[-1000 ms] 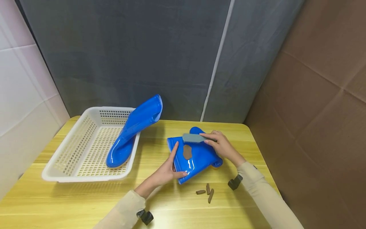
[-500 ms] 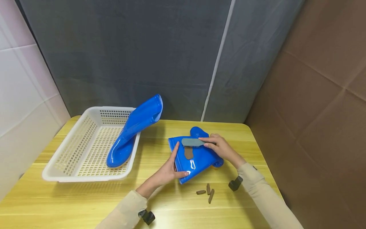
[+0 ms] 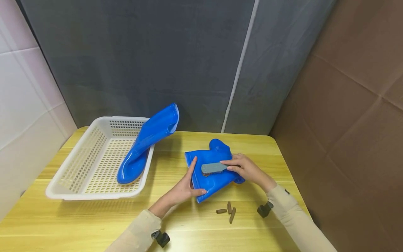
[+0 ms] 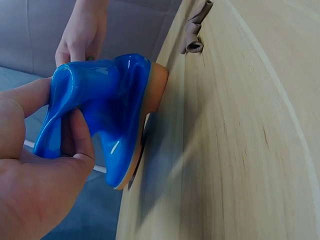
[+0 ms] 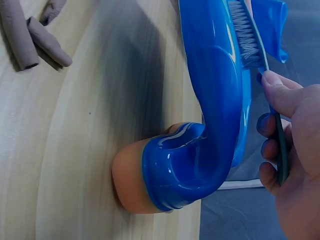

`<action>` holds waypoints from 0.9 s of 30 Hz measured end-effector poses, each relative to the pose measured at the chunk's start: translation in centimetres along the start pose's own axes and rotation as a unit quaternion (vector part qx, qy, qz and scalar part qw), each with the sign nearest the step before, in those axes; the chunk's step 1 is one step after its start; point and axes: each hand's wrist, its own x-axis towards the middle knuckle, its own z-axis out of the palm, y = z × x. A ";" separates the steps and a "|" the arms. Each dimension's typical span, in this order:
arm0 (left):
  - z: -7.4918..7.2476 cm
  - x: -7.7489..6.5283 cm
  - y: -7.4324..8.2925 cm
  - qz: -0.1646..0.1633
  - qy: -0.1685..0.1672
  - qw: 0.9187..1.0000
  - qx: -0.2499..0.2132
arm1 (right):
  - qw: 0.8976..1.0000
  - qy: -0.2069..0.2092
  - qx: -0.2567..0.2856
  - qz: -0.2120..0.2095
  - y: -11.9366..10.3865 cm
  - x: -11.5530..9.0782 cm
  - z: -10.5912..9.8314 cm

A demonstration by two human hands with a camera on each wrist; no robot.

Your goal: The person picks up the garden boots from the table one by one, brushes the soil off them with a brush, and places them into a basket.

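Note:
A blue rubber boot (image 3: 218, 184) with a tan sole (image 4: 155, 89) lies on the wooden table, its shaft pointing left. My left hand (image 3: 181, 190) grips the shaft's open end; in the left wrist view one finger reaches into the opening. My right hand (image 3: 248, 170) holds a grey-green brush (image 3: 213, 168) by its handle. The brush's pale bristles (image 5: 246, 37) face the shaft and touch it or sit very close. They cover most of a brown patch on the boot; only a thin brown edge shows below the brush.
Left on the table stands a white perforated basket (image 3: 54, 189). A second blue boot (image 3: 151, 131) leans in it, its shaft sticking out over the right rim. Several small brown rolled pieces (image 3: 232, 215) lie in front of the first boot. A grey curtain (image 3: 151, 63) hangs behind the table.
My right hand has drawn the brush down the boot shaft toward me, from above the brown patch to over it, hiding most of the patch. My left hand and the boot stay nearly still.

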 end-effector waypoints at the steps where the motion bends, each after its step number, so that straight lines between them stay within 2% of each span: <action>1: 0.0 0.0 0.0 0.000 0.000 1.000 0.002 | 1.000 -0.003 -0.003 -0.004 -0.1 -0.2 0.0; 10: -0.1 0.0 -0.3 -0.001 -0.010 1.000 0.001 | 0.996 -0.008 -0.073 -0.040 -0.6 -1.6 -0.1; 13: -0.2 0.0 -0.5 0.001 -0.019 1.000 -0.004 | 0.995 -0.009 -0.082 -0.049 -0.6 -1.9 -0.2; 18: -0.6 0.0 -0.6 -0.003 -0.019 1.000 0.002 | 0.998 0.000 -0.044 -0.041 -0.7 -1.8 -0.2; 22: -0.9 0.1 -0.5 -0.005 -0.014 1.000 0.011 | 0.999 0.035 -0.007 -0.028 -0.8 -0.8 -0.5; 27: -0.9 0.2 -0.4 -0.008 -0.011 1.000 0.012 | 0.998 0.067 -0.012 -0.012 -0.7 1.0 -0.8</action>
